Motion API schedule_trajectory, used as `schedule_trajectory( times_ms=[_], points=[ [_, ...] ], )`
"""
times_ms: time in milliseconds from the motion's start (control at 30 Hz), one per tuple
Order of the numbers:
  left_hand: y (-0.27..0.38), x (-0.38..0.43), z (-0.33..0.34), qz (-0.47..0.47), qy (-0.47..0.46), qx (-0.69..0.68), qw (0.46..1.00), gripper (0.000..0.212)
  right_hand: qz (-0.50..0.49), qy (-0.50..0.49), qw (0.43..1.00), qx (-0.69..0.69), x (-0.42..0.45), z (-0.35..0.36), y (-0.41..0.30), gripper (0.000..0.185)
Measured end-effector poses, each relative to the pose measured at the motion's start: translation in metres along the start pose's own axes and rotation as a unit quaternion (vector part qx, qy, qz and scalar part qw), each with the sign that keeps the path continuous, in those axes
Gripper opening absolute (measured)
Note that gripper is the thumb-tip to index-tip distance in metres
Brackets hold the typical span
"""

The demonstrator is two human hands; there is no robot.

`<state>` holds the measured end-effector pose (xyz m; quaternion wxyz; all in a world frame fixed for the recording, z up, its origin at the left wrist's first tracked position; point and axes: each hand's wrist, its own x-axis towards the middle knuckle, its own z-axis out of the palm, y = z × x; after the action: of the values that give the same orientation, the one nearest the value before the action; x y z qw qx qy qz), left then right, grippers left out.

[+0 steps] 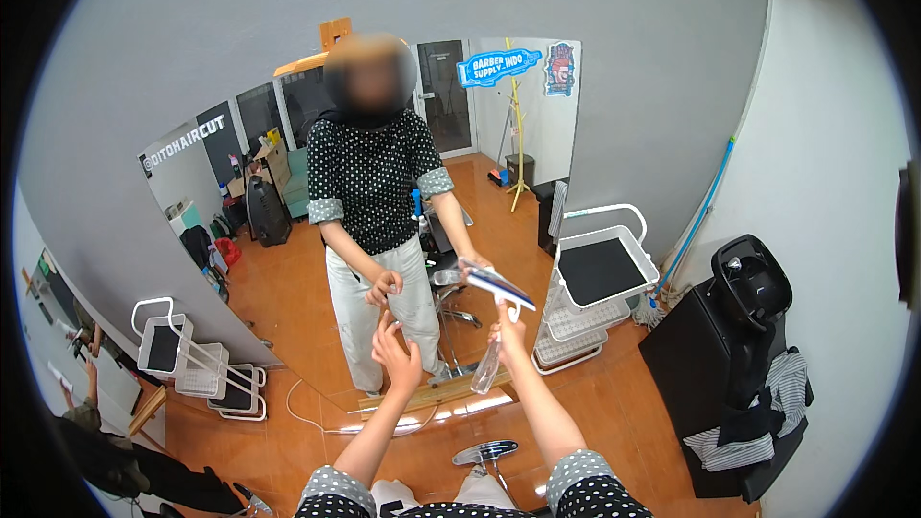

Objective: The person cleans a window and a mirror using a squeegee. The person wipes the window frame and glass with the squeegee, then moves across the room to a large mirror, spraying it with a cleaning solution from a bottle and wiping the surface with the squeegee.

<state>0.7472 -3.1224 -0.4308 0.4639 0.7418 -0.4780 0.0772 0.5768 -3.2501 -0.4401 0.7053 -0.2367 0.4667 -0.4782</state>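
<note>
My right hand (512,337) grips a window squeegee with a spray-bottle handle (488,371). The clear bottle hangs below my fist, and the white head with its dark blade (501,288) points up at a large wall mirror (288,324). From this angle I cannot tell whether the blade touches the glass. My left hand (398,358) is raised before the mirror, fingers apart and holding nothing. In the reflection, a person in a dotted top and white trousers holds the same squeegee.
White rolling trolleys stand right (608,266) and left (164,345) of the mirror. A black shampoo basin unit (691,367), draped with striped cloth (788,381), is at right beside a blue-handled mop (698,212). A metal footrest (486,452) lies below. Another person (115,460) is at lower left.
</note>
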Motion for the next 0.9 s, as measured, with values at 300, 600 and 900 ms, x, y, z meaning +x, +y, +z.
schedule_trajectory(
  times_ms=[300, 600, 900],
  points=[
    [-0.010, 0.003, -0.002, -0.024, 0.019, 0.010, 0.999, 0.041, -0.068, 0.052, 0.993, 0.076, 0.031, -0.014, -0.079, 0.051],
    [-0.036, 0.004, -0.022, -0.042, 0.078, -0.012, 0.996, 0.045, -0.044, 0.037, 0.990, 0.130, 0.028, 0.009, -0.052, 0.052],
    [-0.109, 0.019, -0.084, -0.080, 0.193, 0.020, 0.978, 0.052, -0.037, 0.045, 0.988, 0.145, -0.004, 0.062, -0.003, 0.055]
  ],
)
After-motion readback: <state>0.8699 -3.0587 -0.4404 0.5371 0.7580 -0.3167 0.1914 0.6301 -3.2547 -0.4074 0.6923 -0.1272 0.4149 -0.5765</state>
